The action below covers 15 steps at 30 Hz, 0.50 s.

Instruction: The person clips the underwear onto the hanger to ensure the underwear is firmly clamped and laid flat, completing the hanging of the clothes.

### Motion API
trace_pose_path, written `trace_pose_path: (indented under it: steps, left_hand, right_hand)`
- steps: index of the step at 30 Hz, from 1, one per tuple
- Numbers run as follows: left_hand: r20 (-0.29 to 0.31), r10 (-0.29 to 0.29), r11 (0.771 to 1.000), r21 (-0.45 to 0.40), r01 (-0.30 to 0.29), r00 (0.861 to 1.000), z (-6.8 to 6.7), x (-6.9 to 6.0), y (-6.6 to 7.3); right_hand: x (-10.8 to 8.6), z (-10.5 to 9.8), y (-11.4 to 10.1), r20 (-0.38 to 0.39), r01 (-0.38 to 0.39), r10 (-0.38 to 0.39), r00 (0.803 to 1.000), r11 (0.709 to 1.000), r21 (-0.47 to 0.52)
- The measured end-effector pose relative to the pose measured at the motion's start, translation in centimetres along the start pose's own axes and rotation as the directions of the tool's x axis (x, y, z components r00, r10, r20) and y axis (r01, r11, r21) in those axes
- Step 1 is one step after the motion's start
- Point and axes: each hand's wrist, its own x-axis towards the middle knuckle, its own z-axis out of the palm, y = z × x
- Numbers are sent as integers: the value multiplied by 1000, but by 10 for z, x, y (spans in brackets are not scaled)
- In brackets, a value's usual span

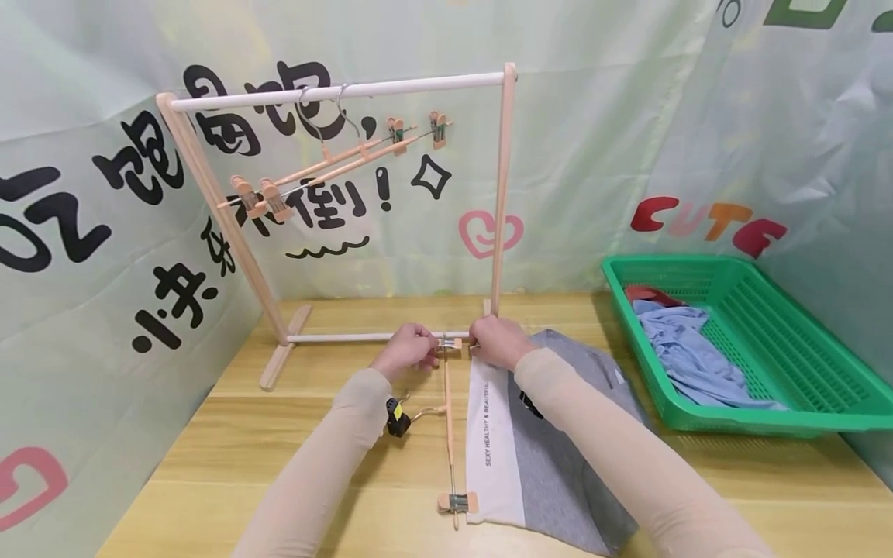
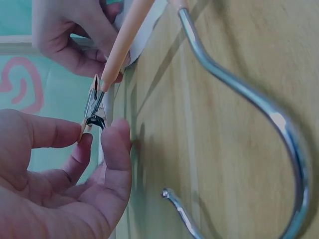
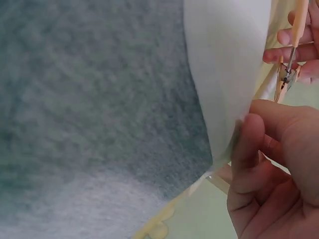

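Observation:
A clip hanger [image 1: 448, 403] lies lengthwise on the table, its metal hook [image 1: 427, 411] pointing left. My left hand [image 1: 412, 346] pinches the far clip [image 2: 94, 112] between thumb and fingers. Beside the hanger, on the right, is a grey garment [image 1: 558, 457] with a white printed waistband [image 1: 491, 449]. The waistband's far corner is pinched by my right hand [image 3: 279, 164], a little right of that clip. At the near end, another clip [image 1: 456, 504] overlaps the waistband's edge; I cannot tell whether it grips the cloth.
Behind the hands stands a wooden rack [image 1: 504, 186] with a white top bar [image 1: 418, 85]. Two more clip hangers [image 1: 363, 159] hang from it. On the right, a green basket [image 1: 705, 418] holds blue cloth [image 1: 684, 349] and red cloth [image 1: 652, 295].

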Motion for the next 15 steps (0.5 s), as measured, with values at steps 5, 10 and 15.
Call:
trace_pose_path:
  steps: [5,10,15]
  left_hand:
    - [54,-3,998,-69,7,999,-2,1,-2]
    - [97,5,992,-127,7,995,-9,1,0]
    - [128,-3,983,-182,26,992,-12,3,0]
  right_hand:
    - [-3,-6,-1,-16,-30,32,999,995,91]
    - [-3,-18,-4,-21,-36,39,999,988,149]
    - [-4,-23,-5,-14,-45,49,999,984,175]
